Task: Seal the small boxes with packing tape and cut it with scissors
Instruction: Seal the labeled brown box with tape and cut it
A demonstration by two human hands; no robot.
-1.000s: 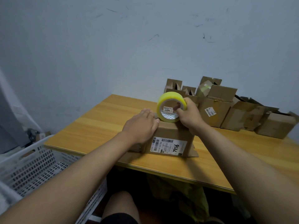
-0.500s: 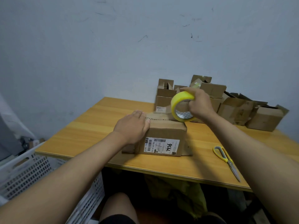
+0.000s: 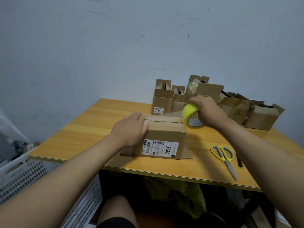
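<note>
left grip (image 3: 131, 127) flat on box (image 3: 166, 137) | right grip (image 3: 208, 111) grasping tape roll (image 3: 191, 116) | label "9364"

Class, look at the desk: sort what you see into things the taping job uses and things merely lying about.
In use:
- left hand pressing the labelled box
- right hand gripping the yellow tape roll
- yellow-handled scissors, waiting on the table
- open boxes at the back, not yet sealed

Lying about:
- white perforated crate
- dark stick-like item beside the scissors

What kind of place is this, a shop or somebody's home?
Probably a small parcel-packing corner: open cardboard boxes piled against a bare wall, a labelled box being taped on the wooden table, and a white plastic crate alongside.
</note>
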